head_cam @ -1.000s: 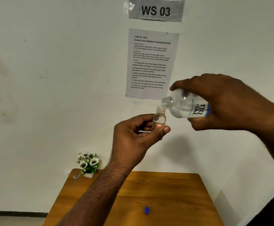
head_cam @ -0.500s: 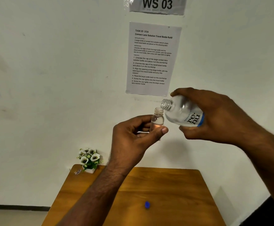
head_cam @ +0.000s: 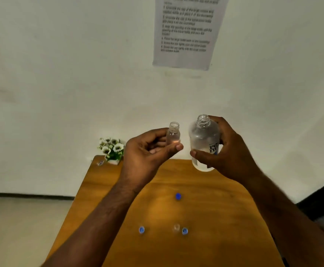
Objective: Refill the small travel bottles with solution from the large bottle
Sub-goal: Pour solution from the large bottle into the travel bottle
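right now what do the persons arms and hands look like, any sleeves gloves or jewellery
Both arms are bare from the lower edge of the picture to the fingertips: no sleeves show. The left hand and right hand wear no gloves, and no rings, watch or bands can be seen on the fingers or wrists. Fine hair runs along both forearms. No markings or tattoos are visible.

Staged test workstation: instruction sheet (head_cam: 186,31) on bare wall above wooden table (head_cam: 205,218)

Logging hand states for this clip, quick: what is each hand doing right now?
Left hand: closed on the small travel bottle, uncapped, held upright.
Right hand: closed around the large bottle, uncapped, upright, above the table.
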Demonstrator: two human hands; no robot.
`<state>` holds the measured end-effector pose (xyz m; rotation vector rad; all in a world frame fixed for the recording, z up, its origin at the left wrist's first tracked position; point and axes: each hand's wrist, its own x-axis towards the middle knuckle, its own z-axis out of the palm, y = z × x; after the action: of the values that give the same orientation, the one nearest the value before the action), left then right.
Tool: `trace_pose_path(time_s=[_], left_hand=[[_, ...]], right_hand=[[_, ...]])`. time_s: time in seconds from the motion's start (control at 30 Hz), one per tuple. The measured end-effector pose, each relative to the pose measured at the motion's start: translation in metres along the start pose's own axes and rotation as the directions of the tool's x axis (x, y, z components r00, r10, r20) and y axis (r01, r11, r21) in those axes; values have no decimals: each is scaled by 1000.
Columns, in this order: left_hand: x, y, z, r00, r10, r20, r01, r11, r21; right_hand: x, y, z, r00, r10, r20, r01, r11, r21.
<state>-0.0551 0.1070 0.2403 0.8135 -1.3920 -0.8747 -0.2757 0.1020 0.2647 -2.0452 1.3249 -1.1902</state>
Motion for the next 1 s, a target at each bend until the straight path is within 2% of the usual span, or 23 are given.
trace_pose_path(time_s=[0.2, 0.37, 0.6, 0.83, 1.0], left_hand=[[-49, -56, -33, 982, -188, -19, 188, 982, 32], [-97, -109, -62, 933, -348, -87, 357, 926, 122], [-160, -178, -96, 790, -591, -167, 609, 787, 99], [-192, -239, -122, 709, -680, -188, 703, 701, 119], [-201, -272, -129, 665, -727, -170, 746, 636, 198]], right_hand=[[-30, 47, 60, 984, 174, 47, -177, 983, 55], [-56, 94, 114, 941, 304, 153, -307, 952, 1], [-81, 140, 188, 872, 439, 216, -442, 896, -35], [-101, 169, 249, 822, 527, 215, -530, 847, -46], [-116, 181, 274, 800, 561, 214, -548, 828, -121]])
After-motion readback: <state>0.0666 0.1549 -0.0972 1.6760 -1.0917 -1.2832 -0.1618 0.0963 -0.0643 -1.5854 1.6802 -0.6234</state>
